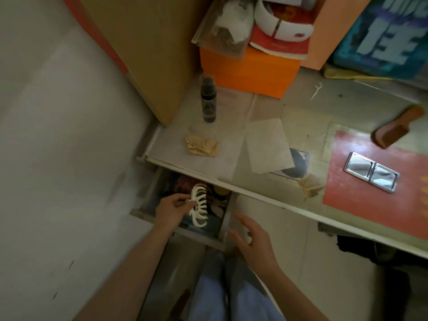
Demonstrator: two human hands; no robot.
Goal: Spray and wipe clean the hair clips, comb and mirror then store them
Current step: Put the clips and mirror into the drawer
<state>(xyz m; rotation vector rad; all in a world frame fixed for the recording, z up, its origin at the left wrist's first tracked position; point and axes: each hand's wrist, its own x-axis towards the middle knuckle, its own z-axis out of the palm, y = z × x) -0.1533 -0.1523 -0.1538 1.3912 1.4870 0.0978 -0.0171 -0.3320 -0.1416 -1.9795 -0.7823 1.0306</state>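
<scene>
- My left hand [170, 208] pinches the white hair clip [199, 206] over the open drawer [148, 198], storing it.
- My right hand [251, 239] hovers spread.
- Comb [397, 128] and mirror [371, 172] still lie on the table [266, 107].

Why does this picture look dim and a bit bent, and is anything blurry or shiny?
Head view: wide lens bows the desk edge; light is dim and yellowish; the open mirror throws glare; the right hand is motion-smeared; the left hand holding the white hair clip looks sharper.
</scene>
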